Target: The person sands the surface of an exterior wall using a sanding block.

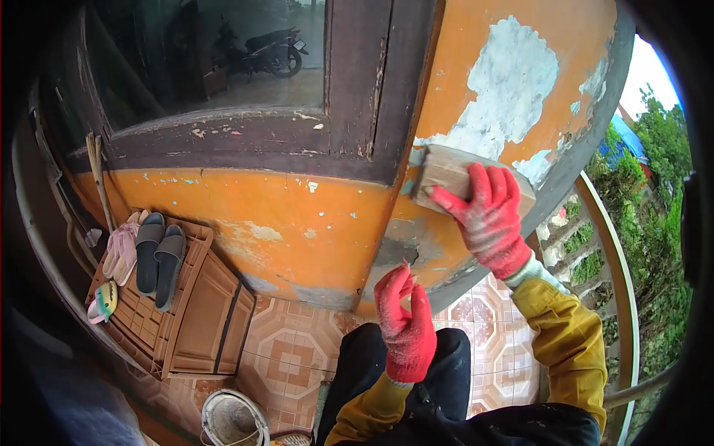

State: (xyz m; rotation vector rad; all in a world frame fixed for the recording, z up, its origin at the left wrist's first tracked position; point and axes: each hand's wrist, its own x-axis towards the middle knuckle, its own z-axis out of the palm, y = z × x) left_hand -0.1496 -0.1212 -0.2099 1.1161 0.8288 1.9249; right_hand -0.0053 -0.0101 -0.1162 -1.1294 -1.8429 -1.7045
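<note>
My right hand (491, 215), in a dusty red glove, grips a worn wooden block (454, 175) and holds it against the orange wall (416, 223). The block sits just below a large whitish patch (513, 82) of bare plaster where paint has come off. What the block's underside looks like is hidden against the wall. Lower down, my left hand (405, 323), in a matching red glove, is raised in front of my knees. Its fingers are half curled and apart, with nothing visible between them.
A brown plastic rack (201, 320) with sandals (158, 256) stands at the left. Near my feet is a dirty white bucket (234, 420). A dark window frame (357, 97) adjoins the wall; a balustrade rail (617, 260) runs along the right. Patterned tiles (290, 357) cover the floor.
</note>
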